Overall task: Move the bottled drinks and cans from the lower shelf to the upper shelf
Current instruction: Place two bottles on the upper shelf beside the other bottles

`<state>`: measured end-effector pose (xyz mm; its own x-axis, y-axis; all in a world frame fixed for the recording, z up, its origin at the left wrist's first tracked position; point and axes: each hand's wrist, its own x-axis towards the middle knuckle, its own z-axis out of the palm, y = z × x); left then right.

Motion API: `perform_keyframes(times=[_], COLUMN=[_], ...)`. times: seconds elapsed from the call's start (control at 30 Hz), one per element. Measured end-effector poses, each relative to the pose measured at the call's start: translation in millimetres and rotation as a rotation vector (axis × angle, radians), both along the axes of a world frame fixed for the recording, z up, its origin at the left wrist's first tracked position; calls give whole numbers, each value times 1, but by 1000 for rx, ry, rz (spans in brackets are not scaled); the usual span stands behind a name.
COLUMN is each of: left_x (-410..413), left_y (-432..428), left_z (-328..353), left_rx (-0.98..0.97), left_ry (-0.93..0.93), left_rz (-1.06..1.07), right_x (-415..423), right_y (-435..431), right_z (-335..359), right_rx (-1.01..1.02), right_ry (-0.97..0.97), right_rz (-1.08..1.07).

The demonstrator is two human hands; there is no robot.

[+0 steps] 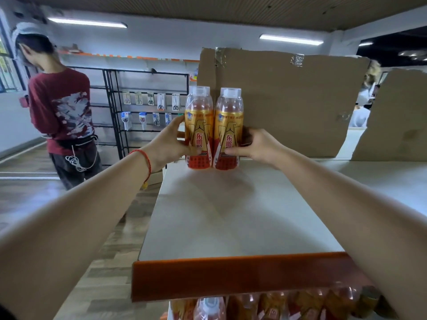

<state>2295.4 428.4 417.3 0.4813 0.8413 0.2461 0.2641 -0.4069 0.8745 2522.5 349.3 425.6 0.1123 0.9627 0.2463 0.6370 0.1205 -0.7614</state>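
Gold-and-orange labelled drink bottles of clear plastic with pale translucent caps stand upright as a pair, sides touching, at the far left of the white upper shelf board (pixel 231 215): the left bottle (pixel 198 128) and the right bottle (pixel 228 130). The left hand (pixel 168 144) grips the left bottle, thumb across the lower front and fingers curled round its outer side; a thin red string bracelet (pixel 147 162) circles that wrist. The right hand (pixel 254 146) grips the right bottle likewise, thumb on the label and fingers wrapped behind. Both bottle bases appear to rest on the board. Just behind them rises a large brown cardboard sheet (pixel 288 100) with tape patches, and a second brown cardboard piece (pixel 397 116) stands farther right. An orange front strip (pixel 231 276) edges the board, and below it, on the lower shelf, more bottles of the same kind (pixel 265 306) show blurred. To the left, a person in a dark red printed shirt (pixel 62 107) stands with their back turned, beside a black wire rack (pixel 150 102) hung with packaged scissors.
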Motion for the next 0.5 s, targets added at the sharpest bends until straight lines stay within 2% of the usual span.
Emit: perform_keyframes(times=[0.23,0.33,0.5], left_x=[-9,-19,-51], left_y=[-22,-47,-102], left_z=[-9,-8,-8], left_rx=[-15,-5,-65], left_ry=[-17,-25,-221], left_rz=[46,97,195], right_x=[3,1,-1], right_y=[-43,-71,-130], right_z=[5,8,11], right_rx=[-25,-15,172], right_ry=[-86,-95,39], right_rz=[-170,-167,-190])
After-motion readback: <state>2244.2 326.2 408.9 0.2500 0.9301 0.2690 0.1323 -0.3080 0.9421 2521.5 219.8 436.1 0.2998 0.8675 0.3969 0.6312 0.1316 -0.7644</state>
